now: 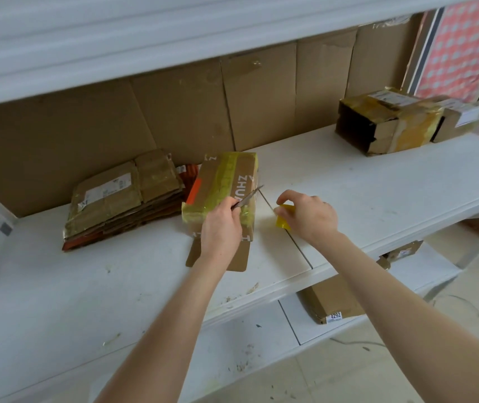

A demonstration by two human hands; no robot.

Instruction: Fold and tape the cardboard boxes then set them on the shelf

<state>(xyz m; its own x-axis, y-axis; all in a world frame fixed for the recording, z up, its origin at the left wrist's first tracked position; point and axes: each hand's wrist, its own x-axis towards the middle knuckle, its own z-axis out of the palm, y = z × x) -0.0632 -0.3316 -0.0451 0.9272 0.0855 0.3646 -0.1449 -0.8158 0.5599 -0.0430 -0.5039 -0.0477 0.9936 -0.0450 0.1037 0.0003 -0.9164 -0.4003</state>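
A brown cardboard box point(226, 181) with white lettering and yellowish tape stands on the white shelf point(363, 187); its near flap point(239, 257) lies open toward me. My left hand point(220, 225) rests against the box's near end and grips scissors point(249, 194) whose blades point up and right. My right hand point(308, 215), just right of the box, holds a yellow tape roll point(284, 218). A thin strip of tape runs from the roll to the box by the blades. A stack of flattened boxes point(122, 199) lies to the left.
Two taped boxes point(389, 120) stand at the shelf's far right. Brown cardboard sheets point(174, 112) line the back of the shelf. A lower shelf holds a flat box with a label point(331, 301). The upper shelf edge point(116, 48) hangs overhead.
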